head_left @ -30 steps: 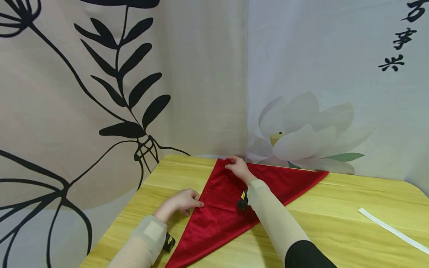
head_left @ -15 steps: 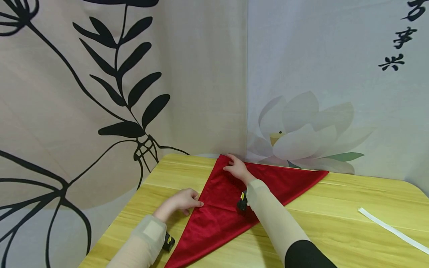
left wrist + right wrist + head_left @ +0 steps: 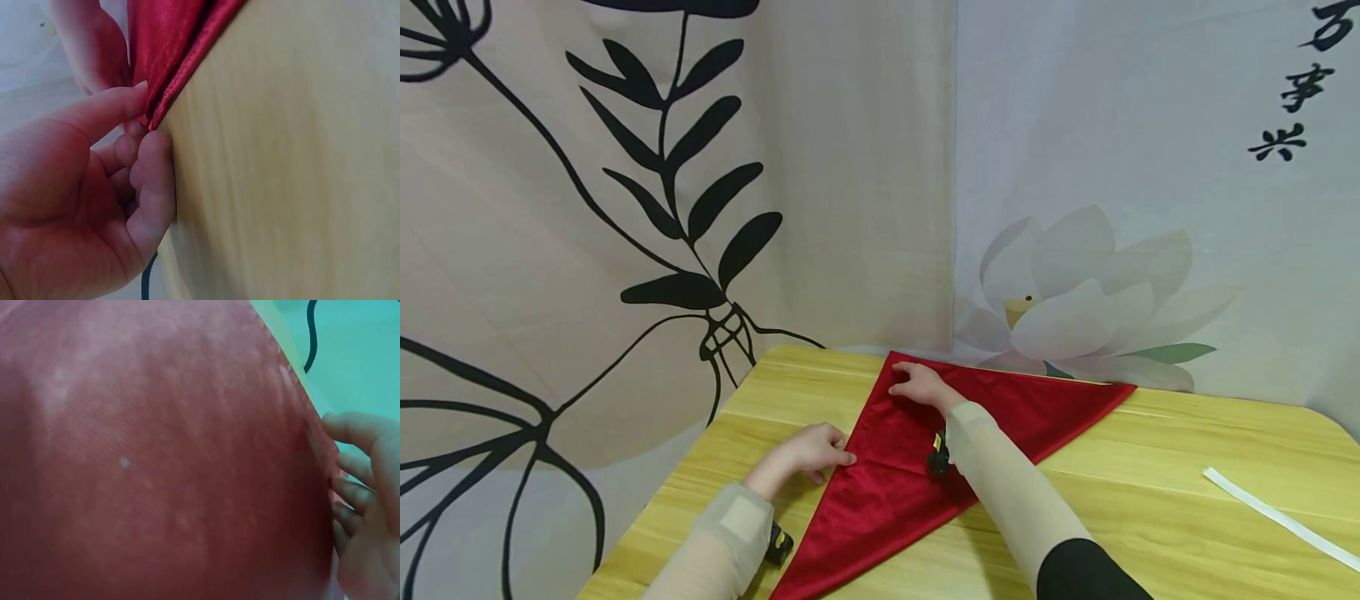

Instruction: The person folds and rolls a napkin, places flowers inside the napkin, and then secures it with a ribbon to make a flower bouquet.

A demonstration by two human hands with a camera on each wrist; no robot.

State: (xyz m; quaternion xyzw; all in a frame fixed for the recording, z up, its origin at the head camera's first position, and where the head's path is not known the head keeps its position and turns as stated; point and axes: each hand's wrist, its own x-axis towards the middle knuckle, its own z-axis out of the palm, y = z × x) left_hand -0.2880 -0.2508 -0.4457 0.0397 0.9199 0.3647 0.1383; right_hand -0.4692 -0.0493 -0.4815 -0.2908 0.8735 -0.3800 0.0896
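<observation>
A glossy red cloth (image 3: 880, 517), spread as a triangle, lies across the table's left half. At its left edge my left hand (image 3: 808, 450) pinches the hem between thumb and fingers. The left wrist view shows more than one layer of red fabric (image 3: 172, 56) coming together at the fingertips of that hand (image 3: 94, 181). My right hand (image 3: 921, 387) is over the cloth by its far corner, thumb and fingers loosely bent and spread. In the right wrist view its fingertips (image 3: 340, 481) lie along the edge of the fabric (image 3: 162, 456).
A white strip (image 3: 1277, 517) lies on the wooden table (image 3: 1150, 467) at the right. Behind the table's far edge hangs a printed curtain (image 3: 857, 208). Each wrist carries a small black camera, such as the one at the left wrist (image 3: 778, 543).
The right hand has drawn back slightly from the far corner, toward me and left. That corner rose a little, then settled flatter. The left hand keeps its pinch in the same place.
</observation>
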